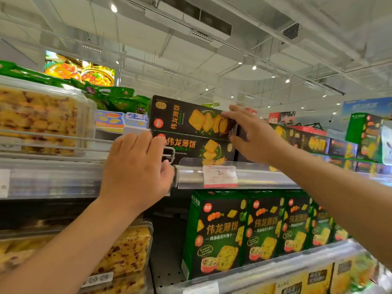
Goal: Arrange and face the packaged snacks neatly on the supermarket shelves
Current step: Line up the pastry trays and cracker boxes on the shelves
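Black cracker boxes being faced on upper shelf, both hands up.
Upper shelf (53, 177) with clear plastic front rail carries two stacked black boxes; lower shelf (275, 270) holds a row of green boxes (216, 234) standing upright, faces forward. Clear tubs of yellow cake (40, 119) sit left on upper shelf, green bags (118, 98) behind them. Top black box (186, 117) lies on bottom black box (197, 147), slightly skewed. Right hand (252, 134) grips right end of top black box, fingers over top edge, thumb below. Left hand (137, 166) rests on rail at divider bracket (169, 155), fingers curled over it. Price tag (219, 176) clipped on rail under the boxes.
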`<state>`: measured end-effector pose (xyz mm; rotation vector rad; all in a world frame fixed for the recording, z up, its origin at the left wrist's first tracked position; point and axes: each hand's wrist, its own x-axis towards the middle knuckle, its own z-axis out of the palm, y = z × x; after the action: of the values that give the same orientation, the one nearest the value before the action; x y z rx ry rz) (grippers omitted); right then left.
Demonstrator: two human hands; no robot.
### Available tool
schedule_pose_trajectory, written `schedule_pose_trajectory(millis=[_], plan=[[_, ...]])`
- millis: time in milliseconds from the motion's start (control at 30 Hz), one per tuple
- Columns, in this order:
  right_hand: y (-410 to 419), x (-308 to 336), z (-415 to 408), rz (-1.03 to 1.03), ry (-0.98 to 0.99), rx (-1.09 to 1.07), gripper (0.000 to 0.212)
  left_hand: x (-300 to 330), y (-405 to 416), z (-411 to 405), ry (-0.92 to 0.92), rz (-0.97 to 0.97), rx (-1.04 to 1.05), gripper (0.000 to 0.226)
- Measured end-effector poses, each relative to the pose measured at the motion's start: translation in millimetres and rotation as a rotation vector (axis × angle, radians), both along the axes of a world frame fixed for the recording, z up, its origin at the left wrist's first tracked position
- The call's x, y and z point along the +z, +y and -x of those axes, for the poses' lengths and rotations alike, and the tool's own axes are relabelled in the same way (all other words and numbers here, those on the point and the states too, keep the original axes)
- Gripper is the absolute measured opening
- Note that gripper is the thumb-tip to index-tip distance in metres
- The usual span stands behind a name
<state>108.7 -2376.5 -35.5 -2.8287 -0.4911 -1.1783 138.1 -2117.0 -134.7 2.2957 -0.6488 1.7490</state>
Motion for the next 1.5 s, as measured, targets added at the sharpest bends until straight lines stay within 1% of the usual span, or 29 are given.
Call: schedule_pose_trajectory(millis=[67, 133, 233, 300, 367, 400, 467, 567, 633, 700, 800, 900, 1000, 1067, 1167, 1267, 1367, 1500], plan=[[-37.9, -32.1, 9.3, 0.032, -0.049, -0.021, 0.059, -4.7, -11.8, 1.1, 0.003, 0.01, 0.068, 0.038], [-78.2, -63.0, 14.3, 0.057, -0.068, -0.061, 0.054, -12.4, -30.8, 3.8, -0.028, -0.018, 0.067, 0.042], [-137.0, -97.7, 15.4, 0.0, -0.038, -0.131, 0.049, -22.8, -76.1, 12.3, -0.077, -0.148, -0.055, 0.046], [-174.8, -109.7, 15.9, -0.017, -0.033, -0.18, 0.045, -24.2, -115.0, 20.2, -0.054, -0.228, -0.146, 0.044], [-213.0, -117.7, 16.1, 0.004, -0.041, -0.232, 0.043, -25.0, -153.8, 26.4, -0.013, -0.263, -0.201, 0.044], [-232.4, -120.4, 16.0, 0.025, -0.043, -0.259, 0.044, -25.1, -171.9, 28.6, 0.005, -0.272, -0.211, 0.044], [-268.0, -122.8, 15.8, 0.059, -0.022, -0.306, 0.053, -25.6, -205.6, 32.0, 0.036, -0.293, -0.206, 0.045], [-311.9, -123.8, 14.9, -0.011, 0.025, -0.337, 0.07, -27.6, -252.9, 34.4, 0.096, -0.323, -0.171, 0.048], [-334.3, -128.7, 12.5, -0.074, 0.056, -0.312, 0.08, -29.7, -282.3, 34.5, 0.135, -0.31, -0.158, 0.051], [-348.7, -137.5, 7.7, -0.061, 0.073, -0.269, 0.088, -30.8, -311.4, 34.6, 0.144, -0.299, -0.156, 0.051], [-356.3, -147.9, -1.3, -0.034, 0.038, -0.233, 0.097, -25.4, -356.4, 34.2, 0.134, -0.321, -0.173, 0.047], [-367.8, -147.7, -3.3, 0.011, 0.014, -0.153, 0.095, -17.3, -399.6, 31.2, 0.124, -0.364, -0.209, 0.049], [-395.3, -141.6, 5.1, 0.07, 0.052, -0.049, 0.091, -11.7, -436.6, 24.3, 0.12, -0.376, -0.27, 0.049], [-416.2, -138.2, 13.5, 0.096, 0.056, -0.038, 0.085, -11.1, -458.8, 16.2, 0.107, -0.389, -0.308, 0.049], [-453.0, -139.1, 22.6, 0.064, 0.029, -0.106, 0.074, -12.3, -495.5, 0.4, 0.08, -0.434, -0.348, 0.049], [-497.6, -141.2, 26.6, -0.038, 0.049, -0.243, 0.076, -9.2, -536.7, -15.0, 0.066, -0.463, -0.41, 0.048], [-543.7, -142.8, 29.5, -0.078, 0.082, -0.363, 0.078, -3.7, -582.3, -27.4, 0.024, -0.52, -0.47, 0.051], [-595.5, -140.9, 29.1, -0.138, 0.114, -0.448, 0.078, -0.1, -632.4, -35.5, 0.015, -0.596, -0.433, 0.057]])
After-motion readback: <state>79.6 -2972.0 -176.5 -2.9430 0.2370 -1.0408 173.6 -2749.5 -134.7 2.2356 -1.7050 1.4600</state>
